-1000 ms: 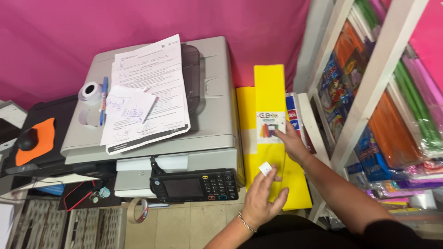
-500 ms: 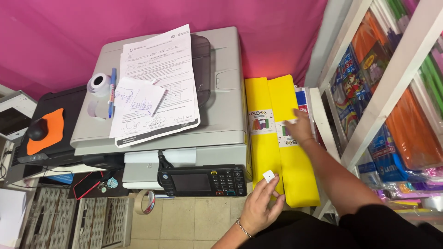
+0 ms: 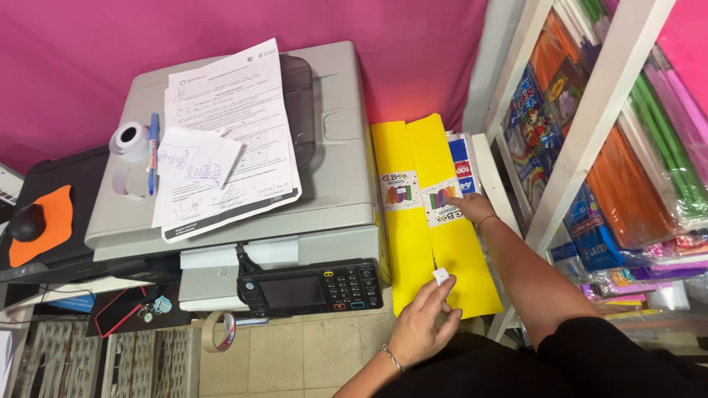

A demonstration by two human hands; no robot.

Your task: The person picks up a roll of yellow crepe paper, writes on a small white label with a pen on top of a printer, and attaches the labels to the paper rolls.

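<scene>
Yellow paper (image 3: 413,243) lies in two packs beside the copier (image 3: 332,147), long axis running away from the person. Left hand (image 3: 422,324) at the near end pinches a small white tag (image 3: 440,276). Right hand (image 3: 472,208) rests flat on the label, holding nothing.

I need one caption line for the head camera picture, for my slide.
Beside a grey copier, the right hand rests on yellow paper packs while the left hand pinches a small white piece.
</scene>
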